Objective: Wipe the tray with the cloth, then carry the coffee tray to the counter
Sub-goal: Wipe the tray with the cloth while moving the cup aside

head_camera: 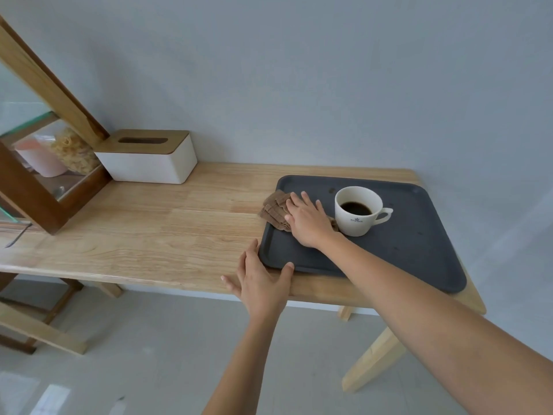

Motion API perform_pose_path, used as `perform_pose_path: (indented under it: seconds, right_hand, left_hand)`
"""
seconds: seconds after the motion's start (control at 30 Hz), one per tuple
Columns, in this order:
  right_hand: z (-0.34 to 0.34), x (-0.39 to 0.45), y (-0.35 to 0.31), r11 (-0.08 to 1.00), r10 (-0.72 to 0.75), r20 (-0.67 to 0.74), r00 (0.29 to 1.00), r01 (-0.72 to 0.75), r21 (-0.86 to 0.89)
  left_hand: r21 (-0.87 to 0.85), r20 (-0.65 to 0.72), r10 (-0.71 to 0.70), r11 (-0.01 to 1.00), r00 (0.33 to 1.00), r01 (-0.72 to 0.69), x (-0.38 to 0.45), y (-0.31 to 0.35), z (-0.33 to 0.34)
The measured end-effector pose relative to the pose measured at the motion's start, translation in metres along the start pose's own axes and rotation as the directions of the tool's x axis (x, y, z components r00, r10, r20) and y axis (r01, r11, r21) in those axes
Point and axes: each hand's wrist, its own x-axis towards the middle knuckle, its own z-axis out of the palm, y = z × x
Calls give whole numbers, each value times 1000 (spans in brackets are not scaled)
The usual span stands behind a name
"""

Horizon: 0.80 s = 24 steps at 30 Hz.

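A dark grey tray (413,250) lies on the right end of a light wooden table (155,229). On it stands a white cup (359,217) of black coffee, handle pointing right. A brown ribbed cloth (275,209) lies over the tray's left rim, partly on the table. My right hand (308,223) presses flat on the cloth, just left of the cup, fingers spread. My left hand (260,280) rests against the tray's near left corner, thumb on the front rim, fingers along the left side.
A white tissue box (149,157) with a wooden lid stands at the table's back left. A wood-and-glass cabinet (45,175) with food containers sits at the far left. A grey wall runs behind. The table's front edge drops to a tiled floor (149,354).
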Motion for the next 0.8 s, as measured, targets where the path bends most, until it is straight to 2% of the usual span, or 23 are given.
perform_pose_path:
  seconds: [0.23,0.4,0.57,0.8]
  right_hand:
    - [-2,55,8,991,134,2,991,-134,13]
    - [-2,69,13,986,169,-13,986,-168,16]
    - [3,49,8,993,120,-35,992,-119,16]
    - [5,-20,-2,998,-65,-13,998,65,7]
  left_hand:
    - [57,24,8,998,1000,-9,0,-1,1]
    - [114,50,11,993,999,-17,1,-2,1]
    - [161,74,25,986,997,-37,2,-5,3]
    - [229,80,61,970,995,-78,-1,-6,1]
